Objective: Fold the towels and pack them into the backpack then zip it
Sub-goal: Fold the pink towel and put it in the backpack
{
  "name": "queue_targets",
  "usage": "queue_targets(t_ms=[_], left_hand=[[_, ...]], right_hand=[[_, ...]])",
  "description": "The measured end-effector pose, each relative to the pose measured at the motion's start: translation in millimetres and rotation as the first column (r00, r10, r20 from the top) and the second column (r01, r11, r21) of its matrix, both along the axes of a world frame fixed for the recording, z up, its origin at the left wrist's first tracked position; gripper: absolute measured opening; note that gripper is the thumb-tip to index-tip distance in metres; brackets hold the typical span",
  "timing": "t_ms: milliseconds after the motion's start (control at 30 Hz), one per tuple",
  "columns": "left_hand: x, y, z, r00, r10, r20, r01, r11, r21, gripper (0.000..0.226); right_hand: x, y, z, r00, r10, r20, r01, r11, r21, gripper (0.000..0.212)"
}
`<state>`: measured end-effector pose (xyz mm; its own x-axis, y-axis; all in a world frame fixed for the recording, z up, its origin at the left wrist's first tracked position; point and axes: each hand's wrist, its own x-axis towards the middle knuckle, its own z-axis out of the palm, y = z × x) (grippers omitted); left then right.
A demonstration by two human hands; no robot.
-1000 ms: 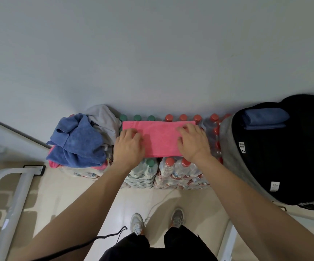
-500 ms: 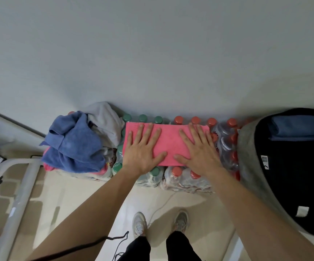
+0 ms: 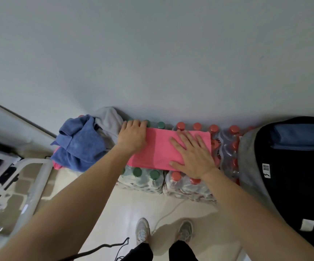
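The black backpack (image 3: 293, 176) lies open at the right, a folded blue towel (image 3: 301, 136) inside its far end. Its white tag (image 3: 266, 169) bears a barcode; the print is unreadable. Shrink-wrapped bottle packs (image 3: 226, 147) carry a heap of unfolded towels (image 3: 79, 146) and, beside it, the folded pink towel (image 3: 158, 147), long axis left to right. The hands are apart: the left hand (image 3: 132, 137) curls over the towel's left end, and the right hand (image 3: 194, 157) presses flat on its right half.

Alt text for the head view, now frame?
Two bare hands work a folded pink towel lying on bottle packs: left hand grips its left end, right hand presses flat. An open backpack sits right, a towel heap left.
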<state>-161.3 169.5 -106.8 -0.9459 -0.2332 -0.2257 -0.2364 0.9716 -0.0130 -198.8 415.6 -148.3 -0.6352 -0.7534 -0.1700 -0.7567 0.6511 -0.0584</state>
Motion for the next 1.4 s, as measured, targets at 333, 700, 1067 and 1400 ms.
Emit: queue_targets(t_ms=[333, 700, 1067, 1400], left_hand=[[-8, -15, 34, 0.961, 0.258, 0.095, -0.272, 0.944, 0.186, 0.025], [20, 5, 33, 0.802, 0.579, -0.144, -0.417, 0.717, 0.558, 0.037], [4, 63, 79, 0.836, 0.492, -0.242, -0.251, 0.736, 0.629, 0.028], [-32, 163, 55, 0.94, 0.291, -0.18, -0.131, 0.793, 0.595, 0.028]], right_hand=[[-1, -1, 2, 1.0, -0.007, 0.008, 0.008, 0.998, -0.067, 0.093], [1, -4, 2, 0.999, -0.037, 0.023, 0.039, 0.996, -0.081, 0.094], [8, -10, 18, 0.988, -0.11, 0.105, 0.114, 0.993, -0.039, 0.09], [56, 78, 19, 0.89, -0.42, 0.177, 0.455, 0.846, -0.279, 0.05]])
